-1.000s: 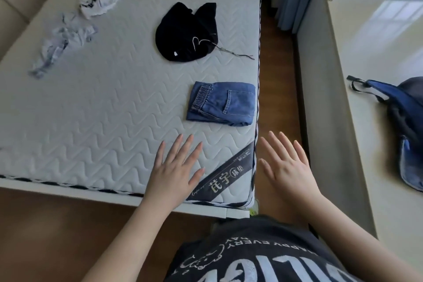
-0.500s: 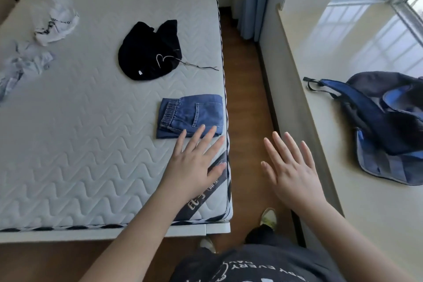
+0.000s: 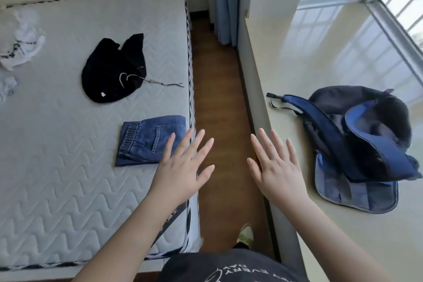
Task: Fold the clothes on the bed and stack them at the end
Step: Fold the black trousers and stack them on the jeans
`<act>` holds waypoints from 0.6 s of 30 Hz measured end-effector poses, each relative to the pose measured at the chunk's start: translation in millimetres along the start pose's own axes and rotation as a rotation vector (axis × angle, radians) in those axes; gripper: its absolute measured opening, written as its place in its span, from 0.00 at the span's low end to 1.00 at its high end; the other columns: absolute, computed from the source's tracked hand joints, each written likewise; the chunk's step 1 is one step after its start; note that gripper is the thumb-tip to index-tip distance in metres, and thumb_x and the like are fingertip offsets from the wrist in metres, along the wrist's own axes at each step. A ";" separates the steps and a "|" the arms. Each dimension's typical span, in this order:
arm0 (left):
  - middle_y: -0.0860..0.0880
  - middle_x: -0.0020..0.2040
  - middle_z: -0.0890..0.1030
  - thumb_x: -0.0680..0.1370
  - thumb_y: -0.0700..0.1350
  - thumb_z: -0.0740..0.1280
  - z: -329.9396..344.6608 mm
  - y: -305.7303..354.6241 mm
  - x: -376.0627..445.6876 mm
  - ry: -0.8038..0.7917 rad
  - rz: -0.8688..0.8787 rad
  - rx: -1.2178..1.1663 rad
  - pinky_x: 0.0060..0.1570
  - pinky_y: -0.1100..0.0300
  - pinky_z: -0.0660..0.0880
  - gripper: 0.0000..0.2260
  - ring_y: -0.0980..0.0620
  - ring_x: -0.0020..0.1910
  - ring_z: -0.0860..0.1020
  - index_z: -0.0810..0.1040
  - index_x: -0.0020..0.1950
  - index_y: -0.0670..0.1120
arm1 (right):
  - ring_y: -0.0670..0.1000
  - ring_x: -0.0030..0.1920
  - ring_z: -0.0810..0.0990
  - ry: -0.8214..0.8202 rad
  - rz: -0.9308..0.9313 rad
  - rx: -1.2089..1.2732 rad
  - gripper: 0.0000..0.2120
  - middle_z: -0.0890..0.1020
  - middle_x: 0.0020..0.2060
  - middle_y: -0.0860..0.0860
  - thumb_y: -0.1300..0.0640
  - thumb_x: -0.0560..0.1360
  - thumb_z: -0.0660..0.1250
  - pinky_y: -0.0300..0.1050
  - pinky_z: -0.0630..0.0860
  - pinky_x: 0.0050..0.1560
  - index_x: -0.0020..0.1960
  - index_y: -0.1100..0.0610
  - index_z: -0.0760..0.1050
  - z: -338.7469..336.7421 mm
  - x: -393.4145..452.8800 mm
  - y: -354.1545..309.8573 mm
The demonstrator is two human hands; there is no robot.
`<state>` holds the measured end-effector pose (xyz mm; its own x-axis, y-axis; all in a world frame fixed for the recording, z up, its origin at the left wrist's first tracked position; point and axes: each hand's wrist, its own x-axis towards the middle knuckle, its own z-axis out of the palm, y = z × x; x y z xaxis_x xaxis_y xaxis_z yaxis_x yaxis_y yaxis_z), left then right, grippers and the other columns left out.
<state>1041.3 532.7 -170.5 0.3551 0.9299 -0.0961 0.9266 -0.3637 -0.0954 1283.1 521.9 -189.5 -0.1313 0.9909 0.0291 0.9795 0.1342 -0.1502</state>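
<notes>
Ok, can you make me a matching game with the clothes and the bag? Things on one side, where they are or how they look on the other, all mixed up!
Things:
1. jeans
2. black garment
3. white garment
4. backpack

Descriptions:
A. crumpled near the left edge of the picture
B. on the window ledge, not on the bed
C. folded flat near the mattress edge
D. unfolded, with a light drawstring trailing out

Pairs: 1-C, 2-D, 3-A, 4-B
</notes>
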 end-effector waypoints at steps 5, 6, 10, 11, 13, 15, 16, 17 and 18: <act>0.49 0.78 0.63 0.81 0.61 0.49 -2.6 -4.7 35.8 0.007 -0.054 0.005 0.74 0.40 0.52 0.27 0.47 0.78 0.58 0.62 0.78 0.53 | 0.52 0.79 0.54 -0.027 -0.029 0.014 0.28 0.62 0.77 0.49 0.42 0.81 0.50 0.55 0.48 0.78 0.78 0.51 0.61 -1.9 42.3 12.9; 0.49 0.78 0.62 0.81 0.62 0.48 -1.7 -8.5 41.9 0.004 -0.073 0.005 0.74 0.40 0.51 0.27 0.47 0.78 0.57 0.61 0.78 0.54 | 0.52 0.79 0.53 -0.034 -0.037 0.015 0.28 0.61 0.78 0.49 0.42 0.81 0.50 0.54 0.47 0.78 0.78 0.50 0.60 -1.7 52.3 12.4; 0.49 0.78 0.62 0.81 0.62 0.46 4.5 -23.6 66.1 0.001 -0.123 -0.006 0.74 0.39 0.53 0.27 0.46 0.78 0.58 0.60 0.78 0.53 | 0.52 0.79 0.53 -0.043 -0.106 0.016 0.27 0.61 0.78 0.49 0.43 0.81 0.52 0.54 0.48 0.78 0.78 0.50 0.60 0.6 94.1 6.2; 0.48 0.78 0.62 0.81 0.62 0.47 6.4 -28.3 72.3 0.006 -0.133 -0.012 0.74 0.38 0.54 0.28 0.45 0.78 0.58 0.61 0.78 0.53 | 0.52 0.79 0.54 -0.045 -0.124 0.016 0.27 0.62 0.77 0.49 0.44 0.81 0.52 0.54 0.49 0.78 0.78 0.51 0.61 0.7 105.6 4.3; 0.48 0.78 0.63 0.81 0.61 0.49 11.7 -42.1 84.7 0.018 -0.157 -0.029 0.73 0.38 0.56 0.27 0.45 0.77 0.59 0.62 0.78 0.52 | 0.54 0.79 0.54 -0.058 -0.149 0.011 0.27 0.62 0.77 0.49 0.44 0.81 0.53 0.54 0.47 0.78 0.78 0.51 0.60 1.4 130.8 -1.0; 0.48 0.77 0.64 0.81 0.61 0.50 18.3 -62.1 99.6 0.020 -0.177 -0.038 0.73 0.38 0.57 0.27 0.45 0.77 0.59 0.63 0.77 0.51 | 0.55 0.79 0.52 -0.067 -0.155 -0.004 0.27 0.60 0.78 0.50 0.44 0.82 0.54 0.53 0.44 0.78 0.79 0.52 0.59 4.2 160.9 -9.0; 0.48 0.77 0.64 0.80 0.61 0.50 21.2 -73.6 107.4 0.015 -0.181 -0.038 0.73 0.38 0.56 0.28 0.45 0.78 0.58 0.63 0.77 0.51 | 0.54 0.79 0.50 -0.075 -0.162 -0.012 0.28 0.59 0.78 0.50 0.44 0.82 0.54 0.52 0.42 0.78 0.79 0.52 0.57 5.1 175.9 -14.4; 0.47 0.77 0.64 0.80 0.61 0.50 23.7 -85.7 115.5 0.015 -0.186 -0.037 0.73 0.38 0.56 0.28 0.45 0.78 0.58 0.63 0.78 0.51 | 0.53 0.79 0.49 -0.083 -0.171 -0.022 0.28 0.58 0.79 0.50 0.43 0.82 0.53 0.51 0.40 0.78 0.79 0.52 0.56 5.6 191.3 -20.5; 0.47 0.77 0.63 0.80 0.61 0.51 25.3 -97.8 124.0 0.027 -0.194 -0.036 0.74 0.39 0.55 0.28 0.45 0.78 0.57 0.62 0.78 0.51 | 0.52 0.80 0.48 -0.088 -0.182 -0.035 0.28 0.56 0.79 0.49 0.43 0.82 0.51 0.51 0.39 0.78 0.80 0.51 0.55 5.8 206.3 -26.7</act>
<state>991.6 682.2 -198.1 0.1724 0.9836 -0.0528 0.9816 -0.1760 -0.0735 1228.9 722.8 -185.2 -0.3177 0.9476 -0.0346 0.9430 0.3120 -0.1155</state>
